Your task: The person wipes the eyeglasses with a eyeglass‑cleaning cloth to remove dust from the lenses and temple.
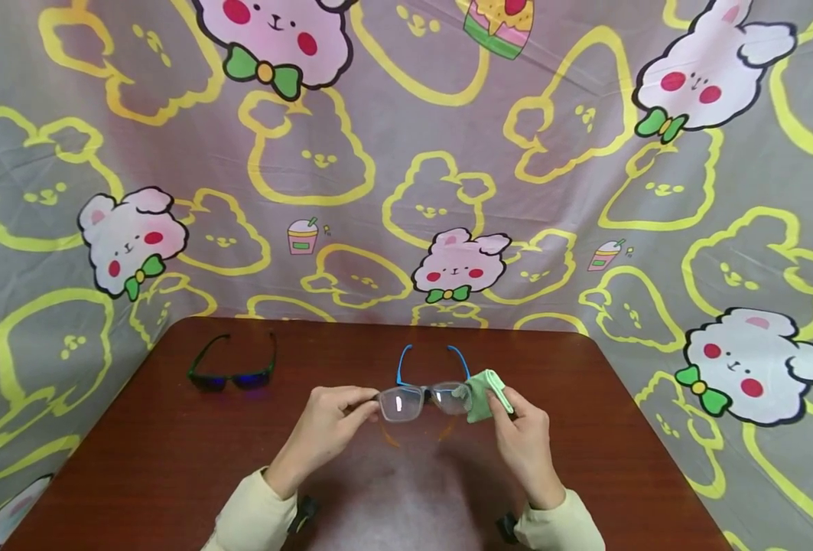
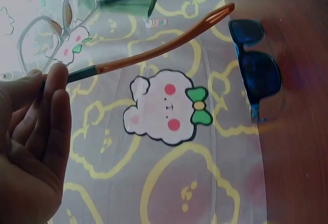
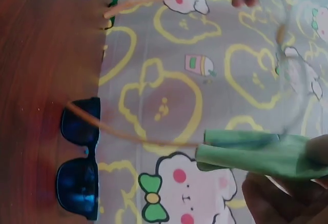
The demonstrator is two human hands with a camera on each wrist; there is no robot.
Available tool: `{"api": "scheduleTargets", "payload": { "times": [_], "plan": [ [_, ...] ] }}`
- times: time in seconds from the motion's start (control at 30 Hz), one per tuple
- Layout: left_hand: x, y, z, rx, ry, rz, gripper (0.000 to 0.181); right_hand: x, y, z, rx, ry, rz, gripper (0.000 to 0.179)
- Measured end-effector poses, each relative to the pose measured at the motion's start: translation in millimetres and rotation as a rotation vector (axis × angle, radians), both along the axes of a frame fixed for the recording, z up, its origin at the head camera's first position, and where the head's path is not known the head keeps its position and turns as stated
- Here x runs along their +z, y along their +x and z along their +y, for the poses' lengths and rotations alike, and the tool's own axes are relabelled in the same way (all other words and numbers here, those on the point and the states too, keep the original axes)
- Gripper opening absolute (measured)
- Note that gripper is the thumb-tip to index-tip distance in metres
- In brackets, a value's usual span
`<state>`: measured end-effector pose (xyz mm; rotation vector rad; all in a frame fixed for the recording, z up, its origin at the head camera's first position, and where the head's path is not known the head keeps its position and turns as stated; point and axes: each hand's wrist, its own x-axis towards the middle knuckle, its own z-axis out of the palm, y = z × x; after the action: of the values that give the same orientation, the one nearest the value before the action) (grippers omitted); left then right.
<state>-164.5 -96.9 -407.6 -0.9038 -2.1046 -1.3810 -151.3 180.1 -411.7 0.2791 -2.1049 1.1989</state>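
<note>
A pair of clear-lensed eyeglasses with orange temple tips is held up above the table, lenses toward me. My left hand pinches its left end by the hinge; in the left wrist view, thumb and fingertips of that hand meet there. A folded green cloth is held by my right hand against the right end of the eyeglasses. In the right wrist view the cloth wraps along the temple near the hinge, and its fingers grip it from below.
Behind the held pair, blue-armed glasses lie on the brown table, their front partly hidden. Dark sunglasses with blue-tinted lenses lie at the back left, arms pointing away. A patterned curtain stands behind the table.
</note>
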Motion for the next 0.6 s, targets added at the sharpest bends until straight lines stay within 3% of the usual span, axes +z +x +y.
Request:
{"api": "scheduleTargets", "payload": {
  "times": [0.1,0.23,0.43,0.6],
  "plan": [
    [-0.7,0.4,4.5,0.005,0.02,0.009,0.011,-0.1,1.2,-7,0.09,0.019,0.092,0.014],
    [-0.9,0.9,7.1,0.042,0.041,0.022,0.012,6.8,6.6,-14,0.179,0.05,0.19,0.033],
    [-2.0,0.6,6.7,0.07,0.055,0.042,0.014,24.2,15.2,-22,0.206,0.118,0.364,0.04],
    [-2.7,1.0,6.4,0.091,0.075,0.08,0.016,12.1,7.6,-18,0.198,0.172,0.467,0.021]
  ]
}}
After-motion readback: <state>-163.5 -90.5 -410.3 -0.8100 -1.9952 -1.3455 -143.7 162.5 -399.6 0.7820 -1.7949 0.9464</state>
